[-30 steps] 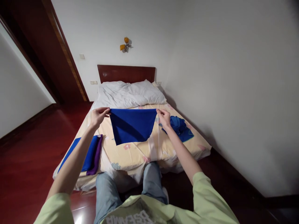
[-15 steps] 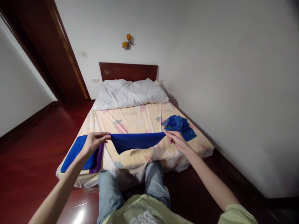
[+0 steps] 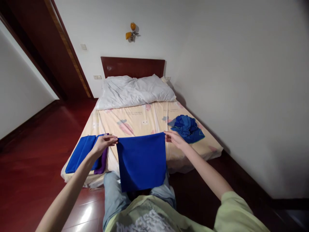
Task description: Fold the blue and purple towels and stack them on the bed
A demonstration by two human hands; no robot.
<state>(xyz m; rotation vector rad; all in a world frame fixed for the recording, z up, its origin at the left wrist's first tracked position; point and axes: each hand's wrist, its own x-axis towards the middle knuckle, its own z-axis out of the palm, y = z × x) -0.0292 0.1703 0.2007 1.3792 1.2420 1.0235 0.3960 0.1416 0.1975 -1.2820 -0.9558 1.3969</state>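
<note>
A blue cloth hangs spread out between my hands, its top edge stretched over the near edge of the bed and its lower part in front of my legs. My left hand pinches the upper left corner. At the upper right corner, my right hand grips the cloth between thumb and fingers. Left of it on the bed lie folded blue cloths, with a folded purple cloth beside them, partly behind my left hand. A crumpled pile of blue cloths lies beyond my right hand.
The bed has a patterned cream sheet, and a rumpled white quilt lies at its head end. Behind stands a dark wooden headboard. A white wall runs along the right; reddish wooden floor extends at left.
The blue cloth has swung down from a billowed, lifted shape and now hangs nearly flat. Both hands keep hold of its corners and are slightly closer together. The view has tilted a little.
</note>
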